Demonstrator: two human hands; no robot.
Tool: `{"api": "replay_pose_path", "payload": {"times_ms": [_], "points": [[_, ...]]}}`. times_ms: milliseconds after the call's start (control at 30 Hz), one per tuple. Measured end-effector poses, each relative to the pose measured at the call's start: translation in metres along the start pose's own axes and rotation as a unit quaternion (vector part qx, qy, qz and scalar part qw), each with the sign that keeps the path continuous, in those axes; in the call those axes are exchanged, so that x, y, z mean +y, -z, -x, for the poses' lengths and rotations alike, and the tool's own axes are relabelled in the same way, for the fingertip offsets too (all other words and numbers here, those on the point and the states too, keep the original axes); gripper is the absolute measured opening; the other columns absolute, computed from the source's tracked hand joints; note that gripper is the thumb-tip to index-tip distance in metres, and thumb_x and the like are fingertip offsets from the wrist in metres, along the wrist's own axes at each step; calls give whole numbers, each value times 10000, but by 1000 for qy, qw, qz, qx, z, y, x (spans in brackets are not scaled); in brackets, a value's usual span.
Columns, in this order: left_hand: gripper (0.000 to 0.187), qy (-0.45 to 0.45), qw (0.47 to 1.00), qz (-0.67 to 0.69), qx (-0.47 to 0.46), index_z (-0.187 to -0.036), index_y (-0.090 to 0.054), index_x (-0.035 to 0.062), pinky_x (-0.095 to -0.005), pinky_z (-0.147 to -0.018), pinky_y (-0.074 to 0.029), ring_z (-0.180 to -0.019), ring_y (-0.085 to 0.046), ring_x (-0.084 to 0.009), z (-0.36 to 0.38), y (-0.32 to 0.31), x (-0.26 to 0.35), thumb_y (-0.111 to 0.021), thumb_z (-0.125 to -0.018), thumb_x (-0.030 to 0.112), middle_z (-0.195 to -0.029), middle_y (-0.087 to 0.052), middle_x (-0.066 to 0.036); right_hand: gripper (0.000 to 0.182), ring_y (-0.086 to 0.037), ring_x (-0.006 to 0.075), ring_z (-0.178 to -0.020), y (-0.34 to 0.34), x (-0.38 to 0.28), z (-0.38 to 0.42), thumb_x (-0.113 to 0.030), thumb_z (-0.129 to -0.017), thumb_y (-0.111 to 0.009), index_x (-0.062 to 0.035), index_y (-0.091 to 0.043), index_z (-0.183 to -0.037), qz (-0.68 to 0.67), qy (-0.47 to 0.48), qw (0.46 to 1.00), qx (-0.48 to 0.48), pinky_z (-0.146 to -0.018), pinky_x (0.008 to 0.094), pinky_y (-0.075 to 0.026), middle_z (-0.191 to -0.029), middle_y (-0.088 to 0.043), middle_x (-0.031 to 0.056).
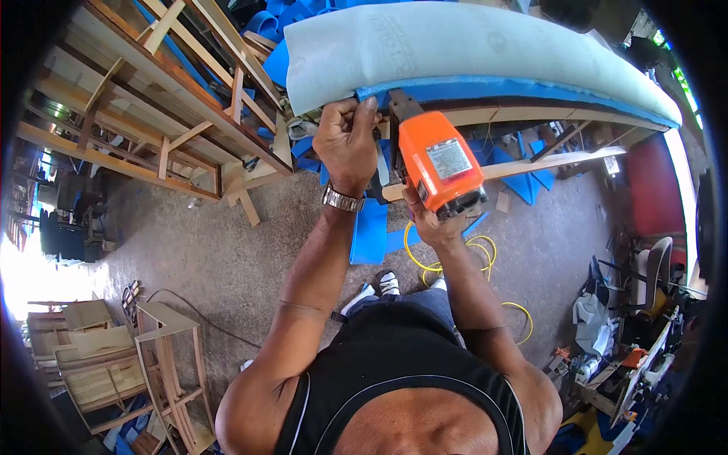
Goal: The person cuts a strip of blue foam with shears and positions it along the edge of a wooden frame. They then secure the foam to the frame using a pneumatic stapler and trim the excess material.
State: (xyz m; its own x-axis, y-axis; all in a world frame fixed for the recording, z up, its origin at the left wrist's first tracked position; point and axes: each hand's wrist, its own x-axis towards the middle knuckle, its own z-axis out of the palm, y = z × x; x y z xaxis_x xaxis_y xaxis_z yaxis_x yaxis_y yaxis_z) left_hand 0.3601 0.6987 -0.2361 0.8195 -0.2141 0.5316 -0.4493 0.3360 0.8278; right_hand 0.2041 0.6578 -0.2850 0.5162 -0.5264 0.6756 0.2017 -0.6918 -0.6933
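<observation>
My right hand [432, 220] is wrapped round the handle of an orange staple gun [436, 155], mostly hidden below its body. The gun's nose meets the blue edging [470, 83] of a long curved piece covered in pale foam [455, 45]. Just left of that nose, my left hand [347, 144], with a metal watch on the wrist, pinches the near left end of the blue edging between thumb and bent fingers.
Wooden frames [163, 91] stand at the upper left. More frames [171, 341] are at the lower left. A yellow hose [413, 250] and blue foam pieces [369, 231] lie on the floor. Clutter and a chair [654, 273] are at the right.
</observation>
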Motion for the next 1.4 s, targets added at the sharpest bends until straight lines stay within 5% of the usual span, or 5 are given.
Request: {"api": "replay_pose_path", "payload": {"times_ms": [367, 567, 767, 1033, 1400], "points": [[141, -14, 998, -32, -58, -980, -627, -38, -228, -579, -500, -655, -626, -66, -4, 14, 0, -684, -908, 68, -761, -702, -86, 279, -698, 284, -931, 0, -8, -2, -197, -765, -820, -102, -707, -1001, 175, 134, 975, 32, -798, 399, -560, -1033, -714, 82], [133, -66, 995, -77, -1, -988, -620, -26, -223, -571, -487, -656, -596, -63, -3, 25, -9, -640, -935, 95, -797, -669, -64, 410, -643, 301, -1065, -31, 7, 12, -171, -829, -754, -87, -624, -1209, -231, -173, 957, -38, -908, 459, -488, -1184, -646, 94], [87, -40, 989, 63, 128, -1002, -597, 2, -214, -555, -429, -609, -489, -62, 11, 43, -6, -557, -960, 66, -697, -558, -21, 265, -710, 196, -873, -19, 0, 1, -114, -784, -760, -51, -674, -1027, 81, 101, 991, -14, -764, 320, -570, -974, -721, 74], [227, -426, 832, -324, -150, -1063, -663, 61, -450, -938, -443, -1056, -594, -323, -37, 14, 72, -711, -852, 129, -1099, -648, -117, 377, -661, 327, -961, 36, 13, 43, -152, -785, -764, -119, -663, -1147, 186, 125, 974, 42, -798, 454, -527, -1098, -661, 98], [679, -365, 769, -471, -233, -1341, -551, 137, -524, -1135, -279, -1374, -404, -299, -59, -41, 62, -791, -763, 399, -1445, -494, -105, 297, -683, 309, -925, 100, 34, -2, -226, -818, -780, -71, -692, -1056, 22, -58, 989, 138, -800, 410, -532, -998, -707, 110]]}}
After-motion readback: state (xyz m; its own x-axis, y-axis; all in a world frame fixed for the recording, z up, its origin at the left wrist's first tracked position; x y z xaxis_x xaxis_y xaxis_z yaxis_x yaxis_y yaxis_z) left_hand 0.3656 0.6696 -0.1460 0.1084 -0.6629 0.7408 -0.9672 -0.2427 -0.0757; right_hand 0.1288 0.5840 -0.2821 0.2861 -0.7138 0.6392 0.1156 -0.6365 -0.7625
